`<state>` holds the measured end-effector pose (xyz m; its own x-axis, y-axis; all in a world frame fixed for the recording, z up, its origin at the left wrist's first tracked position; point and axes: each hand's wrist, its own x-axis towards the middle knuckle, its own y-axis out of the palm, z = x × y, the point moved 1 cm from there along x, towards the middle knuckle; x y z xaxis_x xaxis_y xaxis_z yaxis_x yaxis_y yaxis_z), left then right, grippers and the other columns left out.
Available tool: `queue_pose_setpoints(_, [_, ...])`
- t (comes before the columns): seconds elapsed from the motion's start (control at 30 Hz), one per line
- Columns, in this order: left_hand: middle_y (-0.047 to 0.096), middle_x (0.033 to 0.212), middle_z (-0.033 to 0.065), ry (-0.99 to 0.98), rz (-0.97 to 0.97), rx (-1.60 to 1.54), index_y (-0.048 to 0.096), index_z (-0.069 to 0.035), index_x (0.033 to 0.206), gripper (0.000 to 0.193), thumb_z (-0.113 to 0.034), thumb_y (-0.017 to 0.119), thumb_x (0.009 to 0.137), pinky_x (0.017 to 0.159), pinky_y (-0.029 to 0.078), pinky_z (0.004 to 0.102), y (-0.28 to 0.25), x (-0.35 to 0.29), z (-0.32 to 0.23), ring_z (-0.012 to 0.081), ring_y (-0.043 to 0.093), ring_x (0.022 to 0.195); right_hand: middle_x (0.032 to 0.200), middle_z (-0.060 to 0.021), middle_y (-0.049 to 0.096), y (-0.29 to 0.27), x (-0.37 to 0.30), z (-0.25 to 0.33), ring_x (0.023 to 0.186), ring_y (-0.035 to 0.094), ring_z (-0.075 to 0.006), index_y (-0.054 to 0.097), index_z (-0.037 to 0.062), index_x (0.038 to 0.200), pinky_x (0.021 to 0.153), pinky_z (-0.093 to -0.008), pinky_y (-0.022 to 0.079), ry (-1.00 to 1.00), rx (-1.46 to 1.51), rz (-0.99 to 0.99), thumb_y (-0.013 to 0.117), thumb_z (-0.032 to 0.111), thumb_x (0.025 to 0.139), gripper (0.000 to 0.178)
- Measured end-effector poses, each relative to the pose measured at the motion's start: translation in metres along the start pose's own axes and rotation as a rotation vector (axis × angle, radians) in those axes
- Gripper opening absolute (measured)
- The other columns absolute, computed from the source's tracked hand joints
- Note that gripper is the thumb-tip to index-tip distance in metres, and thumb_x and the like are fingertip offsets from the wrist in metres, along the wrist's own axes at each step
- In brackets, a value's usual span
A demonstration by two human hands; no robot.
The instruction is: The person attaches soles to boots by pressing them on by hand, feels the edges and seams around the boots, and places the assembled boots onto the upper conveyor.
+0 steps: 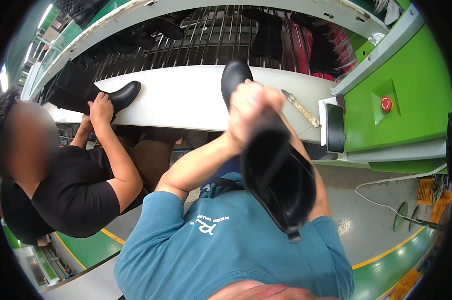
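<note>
Head view: person holds a tall black boot [273, 165] in front of the chest, toe [234, 75] pointing away over the white bench [186, 97], open shaft end toward the camera. Left hand [251, 112] is closed around the boot near the ankle, fingers wrapped over the top. Right hand is hidden behind the shaft; only the right forearm [313, 180] shows along it, so can't tell whether that grip is closed or loose.

Handling, my read: boot looks like glossy rubber or synthetic leather, so a smooth surface, possibly slippery. Shaft looks soft and would likely fold if held by the rim alone; ankle or heel is the stiffer place to take hold. Probably light to moderate weight, not fragile. A small strap tab [293, 235] hangs at the shaft rim.

Around it: a knife-like tool with wrapped handle [301, 107] lies on the bench just right of the boot. A co-worker's hand [101, 107] rests on another black boot [93, 97] at the bench's left end. Red stop button [386, 103] on the green machine housing [406, 115] to the right. More boots on the rod rack [211, 35] behind.
</note>
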<state>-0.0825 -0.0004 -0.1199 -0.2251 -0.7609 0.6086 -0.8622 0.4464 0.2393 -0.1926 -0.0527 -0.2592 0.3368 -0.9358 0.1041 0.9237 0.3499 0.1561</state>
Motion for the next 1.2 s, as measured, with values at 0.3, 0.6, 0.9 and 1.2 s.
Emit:
queue_pose_setpoints(0.3, [0.063, 0.071, 0.0066, 0.545, 0.201, 0.47, 0.059, -0.006, 0.071, 0.027, -0.024, 0.067, 0.09, 0.061, 0.047, 0.0375, 0.02, 0.002, -0.026, 0.0265, 0.062, 0.061, 0.15, -0.0175, 0.061, 0.001, 0.015, 0.073, 0.137, 0.062, -0.0226, 0.036, -0.0024, 0.165, 0.116, -0.0377, 0.05, -0.179, 0.228, -0.09, 0.084, 0.018, 0.098, 0.085])
queue_pose_setpoints(0.6, [0.072, 0.132, 0.016, 0.381, -0.158, 1.012, 0.066, 0.001, 0.141, 0.071, -0.016, 0.099, 0.08, 0.104, 0.057, 0.0403, -0.051, 0.028, -0.016, 0.0294, 0.07, 0.121, 0.155, -0.0165, 0.057, 0.005, -0.018, 0.068, 0.142, 0.059, -0.0256, 0.031, 0.0025, 0.169, 0.121, -0.0414, 0.048, -0.293, 0.028, -0.105, 0.087, 0.02, 0.096, 0.094])
queue_pose_setpoints(0.9, [0.077, 0.125, 0.012, 0.314, -0.064, 1.012, 0.076, -0.002, 0.127, 0.055, -0.015, 0.1, 0.079, 0.096, 0.062, 0.0353, -0.064, 0.037, -0.009, 0.024, 0.076, 0.111, 0.154, -0.0172, 0.056, 0.008, -0.021, 0.066, 0.142, 0.058, -0.025, 0.03, 0.001, 0.169, 0.119, -0.0407, 0.048, -0.287, 0.061, -0.082, 0.086, 0.021, 0.098, 0.092])
queue_pose_setpoints(1.2, [0.08, 0.12, 0.0147, 0.025, -0.134, 0.673, 0.068, 0.002, 0.133, 0.054, -0.013, 0.095, 0.089, 0.098, 0.061, 0.0326, -0.067, 0.042, 0.002, 0.0195, 0.076, 0.112, 0.141, -0.0137, 0.063, -0.002, -0.021, 0.037, 0.12, 0.063, -0.0178, 0.045, -0.0012, 0.162, 0.102, -0.0331, 0.053, -0.164, 0.071, 0.01, 0.057, 0.061, 0.109, 0.083])
